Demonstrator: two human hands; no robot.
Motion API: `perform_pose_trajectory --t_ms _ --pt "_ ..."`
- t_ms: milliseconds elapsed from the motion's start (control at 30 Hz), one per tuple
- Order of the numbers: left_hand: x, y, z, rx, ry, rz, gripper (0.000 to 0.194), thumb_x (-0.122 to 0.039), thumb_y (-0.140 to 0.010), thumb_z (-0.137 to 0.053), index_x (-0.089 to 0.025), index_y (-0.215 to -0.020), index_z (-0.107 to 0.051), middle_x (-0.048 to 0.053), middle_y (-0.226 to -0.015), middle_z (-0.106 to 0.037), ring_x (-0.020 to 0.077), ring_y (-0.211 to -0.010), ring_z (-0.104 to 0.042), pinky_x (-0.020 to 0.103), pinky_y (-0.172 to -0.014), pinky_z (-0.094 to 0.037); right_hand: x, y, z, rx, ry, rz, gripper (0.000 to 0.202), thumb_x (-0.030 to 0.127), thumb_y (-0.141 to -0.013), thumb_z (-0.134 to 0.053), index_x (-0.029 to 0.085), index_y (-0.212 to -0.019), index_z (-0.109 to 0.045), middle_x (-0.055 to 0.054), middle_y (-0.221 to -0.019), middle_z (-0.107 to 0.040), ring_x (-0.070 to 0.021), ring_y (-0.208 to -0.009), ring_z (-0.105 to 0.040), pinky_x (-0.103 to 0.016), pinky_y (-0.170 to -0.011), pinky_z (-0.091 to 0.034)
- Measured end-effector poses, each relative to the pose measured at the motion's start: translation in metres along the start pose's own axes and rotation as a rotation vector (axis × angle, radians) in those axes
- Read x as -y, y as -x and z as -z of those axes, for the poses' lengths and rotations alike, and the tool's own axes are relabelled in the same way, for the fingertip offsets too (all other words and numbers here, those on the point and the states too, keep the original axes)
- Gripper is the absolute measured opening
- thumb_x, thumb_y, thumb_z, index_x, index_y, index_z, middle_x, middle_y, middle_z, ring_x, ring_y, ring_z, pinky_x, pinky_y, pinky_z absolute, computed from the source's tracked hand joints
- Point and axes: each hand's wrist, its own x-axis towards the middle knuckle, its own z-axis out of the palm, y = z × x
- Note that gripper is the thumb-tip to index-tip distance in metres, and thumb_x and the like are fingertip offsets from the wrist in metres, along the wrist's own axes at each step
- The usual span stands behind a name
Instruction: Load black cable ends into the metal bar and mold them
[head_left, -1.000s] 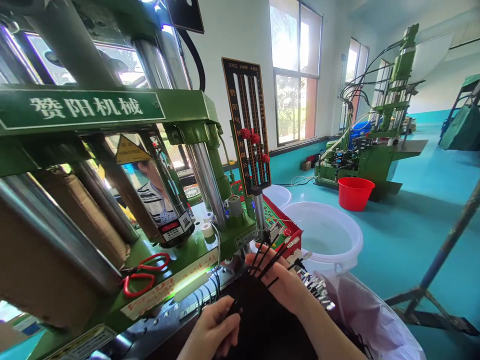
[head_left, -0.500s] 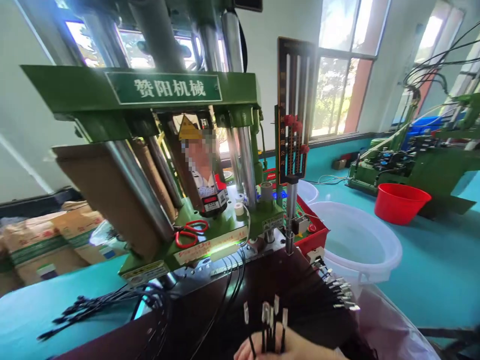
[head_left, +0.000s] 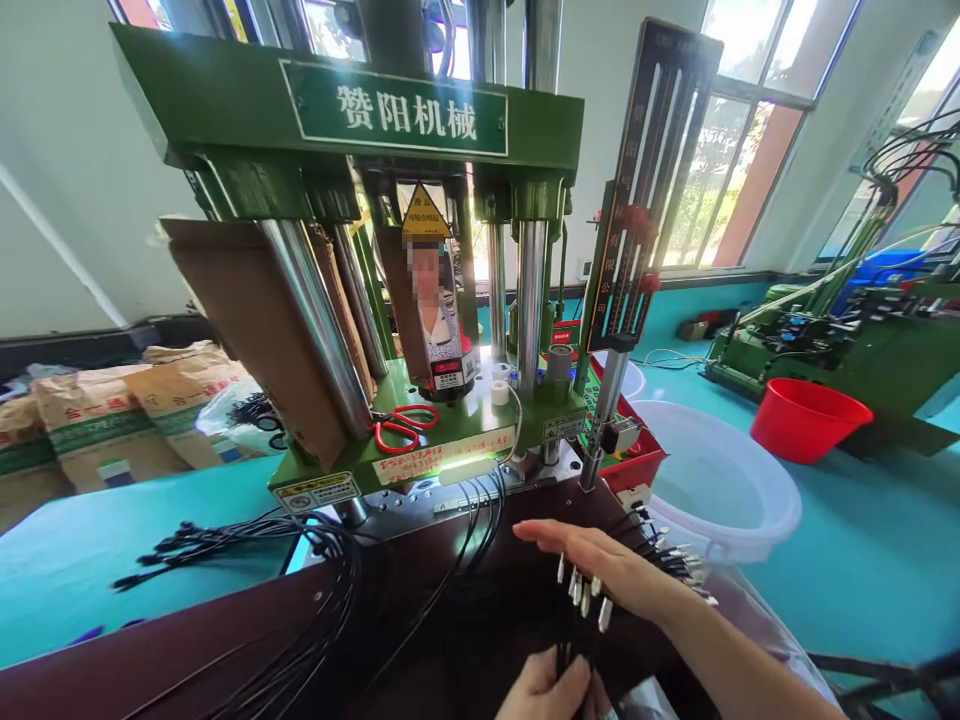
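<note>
I see pale walls with a teal lower band, and the floor is also teal. Daylight enters by tall windows on the right, where a red bucket stands.

The left hand pinches metal-tipped black cables

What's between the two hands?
Shiny tips of black cables; the head view shows the left hand gripping the cables below, the right hand open above.
</note>
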Motion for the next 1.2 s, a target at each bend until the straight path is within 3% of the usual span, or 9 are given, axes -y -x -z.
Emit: perform_pose_trajectory --t_ms 167,333,467,567,667,833,933,1067,1200 --pt "-0.016 -0.013 -0.007 0.022 0.153 0.082 0.054 -0.067 -0.055 -0.059 -0.015 -0.066 -0.052 -0.005 -0.04 -0.042 0.0067 -0.031 -0.035 0.022 -0.036 -0.024 0.015 -0.006 0.007 0.238 0.328 -0.039 0.048 0.045 -0.089 -0.035 0.021 -0.129 -0.042 -0.007 -0.133 -0.044 -0.0228 -0.122 -0.036 -0.041 -0.103 -0.024" --pt "-0.022 -0.024 -0.022 -0.093 0.252 0.092 0.055 -0.066 -0.05 -0.063 -0.015 -0.067 -0.049 -0.004 -0.042 -0.045 0.0071 -0.031 -0.038 0.022 -0.031 -0.026 0.008 -0.011 0.003 0.215 0.468 -0.023 0.058 0.052 -0.084 -0.042 0.019 -0.132 -0.039 -0.01 -0.136 -0.039 -0.0253 -0.123 -0.034 -0.04 -0.102 -0.026" --pt "-0.029 -0.028 -0.019 -0.132 0.366 0.093 0.057 -0.064 -0.045 -0.067 -0.016 -0.069 -0.048 -0.006 -0.042 -0.045 0.0052 -0.03 -0.034 0.02 -0.029 -0.022 -0.006 -0.024 0.01 0.226 0.452 -0.028 0.049 0.043 -0.087 -0.042 0.018 -0.13 -0.042 -0.012 -0.124 -0.052 -0.0239 -0.112 -0.048 -0.039 -0.094 -0.038" --pt "-0.035 -0.029 -0.004 -0.225 0.466 0.055 0.057 -0.061 -0.043 -0.07 -0.017 -0.07 -0.047 -0.01 -0.04 -0.037 0.0007 -0.029 -0.023 0.018 -0.03 -0.009 -0.028 -0.044 0.029 0.092 0.624 -0.055 0.04 0.029 -0.094 -0.024 0.019 -0.129 -0.042 -0.008 -0.116 -0.059 -0.0185 -0.104 -0.054 -0.033 -0.087 -0.044" --pt "-0.037 -0.031 0.01 -0.343 0.488 -0.005 0.056 -0.06 -0.044 -0.071 -0.016 -0.07 -0.047 -0.011 -0.041 -0.035 -0.0009 -0.03 -0.021 0.018 -0.033 -0.005 -0.056 -0.067 0.047 -0.131 1.008 -0.109 0.036 0.012 -0.087 -0.033 0.015 -0.12 -0.05 -0.011 -0.112 -0.059 -0.0227 -0.107 -0.05 -0.041 -0.095 -0.035" --pt "-0.025 -0.036 0.016 -0.371 0.412 -0.003 0.056 -0.062 -0.046 -0.068 -0.017 -0.07 -0.046 -0.011 -0.041 -0.035 -0.0009 -0.029 -0.02 0.019 -0.033 -0.005 -0.078 -0.081 0.052 -0.13 1.18 -0.204 0.036 -0.005 -0.067 -0.039 0.007 -0.096 -0.057 -0.022 -0.103 -0.055 -0.0335 -0.106 -0.045 -0.052 -0.092 -0.028" --pt "-0.021 -0.037 0.015 -0.364 0.355 0.018 0.056 -0.065 -0.048 -0.065 -0.018 -0.071 -0.044 -0.012 -0.04 -0.036 -0.0003 -0.029 -0.019 0.018 -0.032 -0.005 -0.067 -0.07 0.05 -0.054 1.148 -0.263 0.028 0.0 -0.061 -0.048 0.013 -0.084 -0.056 -0.015 -0.093 -0.057 -0.0308 -0.093 -0.051 -0.046 -0.083 -0.036" --pt "-0.021 -0.033 0.012 -0.344 0.295 0.036 0.056 -0.067 -0.052 -0.06 -0.021 -0.076 -0.039 -0.012 -0.039 -0.036 0.0006 -0.028 -0.018 0.018 -0.031 -0.005 -0.044 -0.032 0.051 0.006 0.965 -0.364 0.013 0.008 -0.062 -0.047 0.018 -0.069 -0.051 0.0 -0.066 -0.055 -0.0163 -0.064 -0.053 -0.028 -0.061 -0.042" --pt "-0.025 -0.03 0.006 -0.264 0.247 0.064 0.049 -0.06 -0.055 -0.063 -0.022 -0.074 -0.037 -0.014 -0.037 -0.033 0.0005 -0.028 -0.015 0.018 -0.031 -0.004 -0.041 0.021 0.036 -0.148 0.592 -0.565 0.04 0.012 -0.066 -0.034 0.02 -0.102 -0.049 0.009 -0.047 -0.037 -0.0081 -0.033 -0.032 -0.017 -0.031 -0.027"
